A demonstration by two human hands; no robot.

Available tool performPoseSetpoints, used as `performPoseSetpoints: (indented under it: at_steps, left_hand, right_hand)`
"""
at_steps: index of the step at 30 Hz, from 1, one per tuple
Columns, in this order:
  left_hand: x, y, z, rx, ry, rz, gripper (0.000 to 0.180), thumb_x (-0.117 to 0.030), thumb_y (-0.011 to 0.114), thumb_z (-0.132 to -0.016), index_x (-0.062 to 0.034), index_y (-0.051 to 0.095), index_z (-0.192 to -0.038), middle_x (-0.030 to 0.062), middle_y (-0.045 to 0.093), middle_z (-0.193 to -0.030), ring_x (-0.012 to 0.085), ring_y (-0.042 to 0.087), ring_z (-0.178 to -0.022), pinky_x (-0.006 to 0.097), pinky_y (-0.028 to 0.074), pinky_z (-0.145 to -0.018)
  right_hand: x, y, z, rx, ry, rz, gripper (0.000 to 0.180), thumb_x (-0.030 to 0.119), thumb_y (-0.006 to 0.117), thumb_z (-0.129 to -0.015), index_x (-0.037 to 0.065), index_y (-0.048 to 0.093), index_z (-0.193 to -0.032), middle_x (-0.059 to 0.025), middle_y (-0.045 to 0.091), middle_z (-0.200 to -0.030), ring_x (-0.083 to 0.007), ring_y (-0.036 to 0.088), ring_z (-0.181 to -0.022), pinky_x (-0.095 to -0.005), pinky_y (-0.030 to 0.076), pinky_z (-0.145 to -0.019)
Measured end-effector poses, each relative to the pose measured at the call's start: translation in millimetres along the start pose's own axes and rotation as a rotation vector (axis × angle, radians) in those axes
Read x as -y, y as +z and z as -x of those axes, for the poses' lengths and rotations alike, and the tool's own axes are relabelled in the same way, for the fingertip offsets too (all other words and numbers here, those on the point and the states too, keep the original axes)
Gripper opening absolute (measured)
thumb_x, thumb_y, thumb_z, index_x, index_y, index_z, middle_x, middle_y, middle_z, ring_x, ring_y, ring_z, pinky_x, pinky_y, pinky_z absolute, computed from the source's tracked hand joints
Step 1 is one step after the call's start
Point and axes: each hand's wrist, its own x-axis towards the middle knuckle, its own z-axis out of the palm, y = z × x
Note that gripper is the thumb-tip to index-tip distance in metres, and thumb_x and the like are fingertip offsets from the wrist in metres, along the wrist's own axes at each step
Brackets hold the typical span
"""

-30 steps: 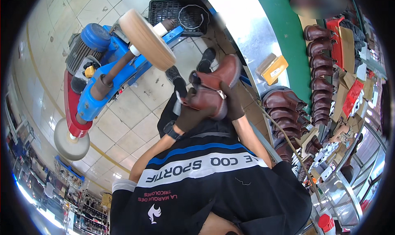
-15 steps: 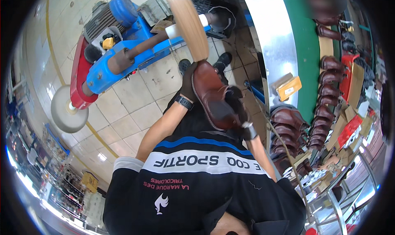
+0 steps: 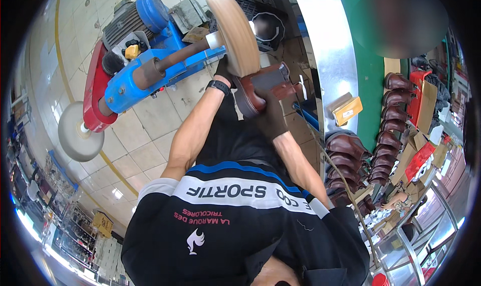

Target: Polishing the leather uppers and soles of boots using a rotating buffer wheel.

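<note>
A brown leather ankle boot (image 3: 243, 94) with a dark side panel is pressed against the pale buffing wheel (image 3: 234, 35); its side meets the wheel's lower rim. My left hand (image 3: 224, 71), in a dark glove, grips the boot's left end and is partly hidden by the wheel. On the near side, my right hand (image 3: 271, 113), also gloved, wraps around the boot with its fingers over the upper. The wheel sits on the shaft of a blue polishing machine (image 3: 120, 93).
At the machine's other end is a grey-white wheel (image 3: 75, 130). To the right runs a metal-edged green bench (image 3: 370, 80) with rows of brown boots (image 3: 393, 128) and a yellow block (image 3: 347, 110). A thin pole (image 3: 345, 178) slants beside my right arm.
The boot has turned from pointing its toe up at the wheel to lying sideways beneath it. My right hand has moved up and over the upper; my left hand has shifted forward.
</note>
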Motion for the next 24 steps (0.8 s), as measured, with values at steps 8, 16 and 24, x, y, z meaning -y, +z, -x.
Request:
performPoseSetpoints:
  at_steps: [8, 16, 24]
  left_hand:
    - [60, 102, 64, -0.391, -0.013, -0.055, 0.065, -0.058, 0.038, -0.089, -0.0019, 0.046, -0.122, 0.0178, 0.054, -0.118, 0.0306, 0.053, -0.106, 0.044, 0.04, -0.096]
    - [63, 47, 59, -0.225, -0.089, 0.137, 0.044, -0.04, 0.039, -0.095, -0.0041, 0.046, -0.12, 0.0116, 0.056, -0.115, 0.0252, 0.052, -0.108, 0.038, 0.04, -0.096]
    - [39, 67, 49, -0.535, 0.051, -0.146, 0.066, -0.059, 0.034, -0.088, -0.0041, 0.042, -0.125, 0.0156, 0.05, -0.122, 0.0297, 0.048, -0.112, 0.043, 0.035, -0.1]
  right_hand:
    - [34, -42, 83, 0.023, 0.473, -0.043, 0.043, 0.018, 0.065, -0.078, 0.002, 0.053, -0.116, -0.0087, 0.059, -0.109, -0.0194, 0.056, -0.101, -0.0315, 0.043, -0.089]
    - [34, -34, 60, -0.04, 0.403, -0.062, 0.038, 0.019, 0.064, -0.078, 0.0, 0.056, -0.109, -0.0069, 0.06, -0.103, -0.015, 0.055, -0.095, -0.0293, 0.044, -0.085]
    - [32, -35, 61, 0.02, 0.377, -0.056, 0.033, 0.018, 0.066, -0.078, 0.001, 0.058, -0.105, -0.0057, 0.061, -0.1, -0.0132, 0.056, -0.093, -0.028, 0.045, -0.082]
